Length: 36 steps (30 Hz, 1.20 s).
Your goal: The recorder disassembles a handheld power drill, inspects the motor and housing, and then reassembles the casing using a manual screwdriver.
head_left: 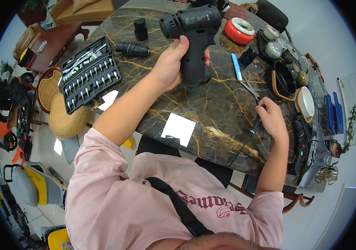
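Observation:
My left hand (169, 64) is wrapped round the grip of a black cordless drill body (194, 46), held over the table with its blunt front to the left. No chuck shows on that front. On the table to its left lies a black ribbed piece like a drill chuck (133, 49). A black battery pack (141, 29) stands behind that piece. My right hand (271, 118) is closed, low over the table beside a pair of scissors (252, 91). Its fingertips hide what they hold, if anything. A black cord (241, 149) with a thicker end runs from beneath it.
An open socket set case (90, 75) lies at the table's left edge. A blue-handled tool (236, 66) is near the scissors. At the right are a red round tin (239, 31), a black pot (284, 79), a white bowl (306, 102) and several cups. A wicker stool (67, 118) stands at left.

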Available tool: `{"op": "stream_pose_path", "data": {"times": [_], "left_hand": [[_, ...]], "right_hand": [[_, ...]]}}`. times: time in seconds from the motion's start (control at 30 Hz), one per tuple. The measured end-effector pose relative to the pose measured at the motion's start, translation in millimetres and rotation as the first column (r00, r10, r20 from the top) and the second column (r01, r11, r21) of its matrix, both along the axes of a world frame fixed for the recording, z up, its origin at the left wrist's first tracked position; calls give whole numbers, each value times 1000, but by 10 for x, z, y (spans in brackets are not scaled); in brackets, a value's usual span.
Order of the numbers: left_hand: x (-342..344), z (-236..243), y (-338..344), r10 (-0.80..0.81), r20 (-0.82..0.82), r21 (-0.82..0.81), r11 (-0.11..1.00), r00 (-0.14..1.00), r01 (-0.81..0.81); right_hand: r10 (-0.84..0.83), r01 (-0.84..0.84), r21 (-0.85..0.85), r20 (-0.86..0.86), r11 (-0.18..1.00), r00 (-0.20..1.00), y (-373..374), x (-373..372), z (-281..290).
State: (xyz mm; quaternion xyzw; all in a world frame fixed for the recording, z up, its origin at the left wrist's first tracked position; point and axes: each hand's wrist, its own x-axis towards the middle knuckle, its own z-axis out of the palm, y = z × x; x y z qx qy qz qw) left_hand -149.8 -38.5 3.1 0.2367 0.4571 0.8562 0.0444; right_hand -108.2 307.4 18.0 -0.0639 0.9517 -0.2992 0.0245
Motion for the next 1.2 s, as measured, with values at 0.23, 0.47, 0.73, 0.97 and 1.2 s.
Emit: {"op": "stream_pose_path", "data": {"times": [0.23, 0.47, 0.73, 0.97, 1.2], "left_hand": [[4, -7, 14, 62, -70, -96, 993, 996, -69], [29, 15, 16, 1, 1, -83, 997, 1000, -1], [23, -12, -24, -132, -1, 11, 991, 991, 132], [-26, 33, -58, -367, -17, 127, 922, 930, 366], [-106, -33, -110, -501, -99, 123, 851, 860, 510]], "right_hand": [[24, -23, 35, -22, 999, 999, 24, -20, 24], [6, -3, 84, -28, 996, 1000, 22, 2, 25], [3, -5, 123, 20, 992, 1000, 4, -10, 40], [-6, 2, 136, 26, 991, 1000, 71, -41, -2], [-24, 18, 135, 41, 991, 999, 110, -58, -11]]}}
